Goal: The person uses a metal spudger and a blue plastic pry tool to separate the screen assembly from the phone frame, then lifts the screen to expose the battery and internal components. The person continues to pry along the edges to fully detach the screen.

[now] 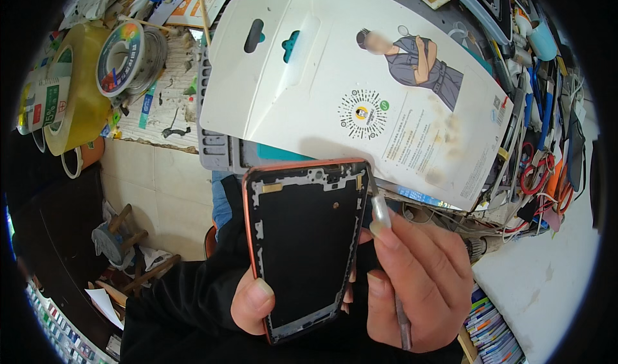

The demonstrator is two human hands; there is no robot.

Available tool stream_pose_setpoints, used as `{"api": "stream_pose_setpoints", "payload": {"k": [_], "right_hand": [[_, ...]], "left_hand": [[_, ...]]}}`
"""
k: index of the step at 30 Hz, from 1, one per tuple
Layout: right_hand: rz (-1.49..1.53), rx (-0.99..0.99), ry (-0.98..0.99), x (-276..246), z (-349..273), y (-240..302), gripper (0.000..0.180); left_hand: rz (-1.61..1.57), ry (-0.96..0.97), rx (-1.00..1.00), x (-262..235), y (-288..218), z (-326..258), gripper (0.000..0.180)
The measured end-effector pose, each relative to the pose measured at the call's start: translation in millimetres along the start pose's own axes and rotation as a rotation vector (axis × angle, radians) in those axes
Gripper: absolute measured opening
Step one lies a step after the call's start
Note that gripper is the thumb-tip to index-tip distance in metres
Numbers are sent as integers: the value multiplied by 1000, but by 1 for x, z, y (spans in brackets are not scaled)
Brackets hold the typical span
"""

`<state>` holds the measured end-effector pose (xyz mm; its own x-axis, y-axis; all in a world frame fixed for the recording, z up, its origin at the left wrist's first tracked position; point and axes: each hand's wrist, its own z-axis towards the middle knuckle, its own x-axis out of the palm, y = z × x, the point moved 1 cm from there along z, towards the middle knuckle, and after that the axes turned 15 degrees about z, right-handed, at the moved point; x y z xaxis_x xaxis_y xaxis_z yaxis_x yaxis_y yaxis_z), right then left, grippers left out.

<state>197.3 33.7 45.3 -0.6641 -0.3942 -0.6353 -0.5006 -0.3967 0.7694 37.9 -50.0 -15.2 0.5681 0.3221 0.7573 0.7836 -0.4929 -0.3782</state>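
Note:
A phone frame with an orange-red edge and a black inner face is held upright and slightly tilted over my lap. Patches of grey-white residue line its border. My left hand grips it from the lower left, thumb on the edge, with fingertips showing behind the right side. In my right hand is a slim metal scraping tool, pinched between thumb and fingers. Its thin tip is at the frame's upper right corner; whether it touches cannot be made out. The handle's end sticks out below my hand.
A large white printed cardboard sheet covers much of the bench, over a grey tray. Left of it stand a solder wire spool and a roll of yellow tape. Tools and cables crowd the right, near red-handled scissors. A wooden stool stands below.

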Motion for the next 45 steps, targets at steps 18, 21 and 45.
{"api": "stream_pose_setpoints", "payload": {"k": [18,21,45], "right_hand": [[-113,6,-50,15,-2,8,36],[-66,-44,-63,13,-2,2,37],[75,-47,-34,2,10,-12,34]], "left_hand": [[12,-64,118,14,9,3,91],[-37,-214,-24,16,3,0,92],[78,105,-200,-9,-35,7,108]]}}
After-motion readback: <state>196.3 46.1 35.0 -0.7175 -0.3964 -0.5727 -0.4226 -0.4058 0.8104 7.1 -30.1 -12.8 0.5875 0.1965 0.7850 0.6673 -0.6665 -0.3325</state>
